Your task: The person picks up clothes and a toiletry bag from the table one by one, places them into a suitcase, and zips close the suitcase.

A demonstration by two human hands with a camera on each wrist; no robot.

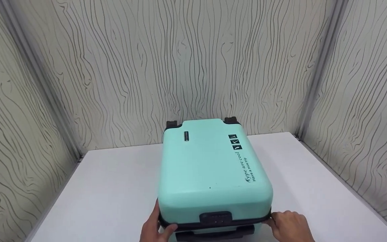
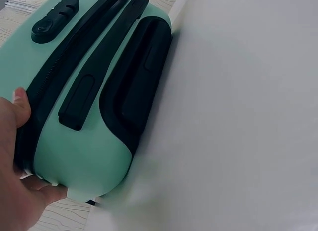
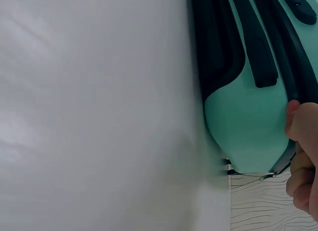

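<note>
A mint-green hard-shell suitcase (image 1: pixel 207 164) lies flat, its wheels toward the back wall and its handle end toward me. My left hand (image 1: pixel 154 226) holds its near left corner, thumb over the black zipper band (image 2: pixel 54 67) and fingers along the side. At the near right corner, my right hand (image 1: pixel 290 224) has curled fingers and grips the edge at the zipper band. A zipper pull (image 3: pixel 267 177) hangs close to those fingers in the right wrist view. Between the hands are the black combination lock (image 1: pixel 216 218) and the black carry handle (image 2: pixel 94 74).
The suitcase rests on a white table (image 1: pixel 119 188). Close behind its black wheels (image 1: pixel 172 124) stands a wood-grain patterned wall (image 1: pixel 193 67). Similar panels (image 1: pixel 375 101) enclose the left and right sides.
</note>
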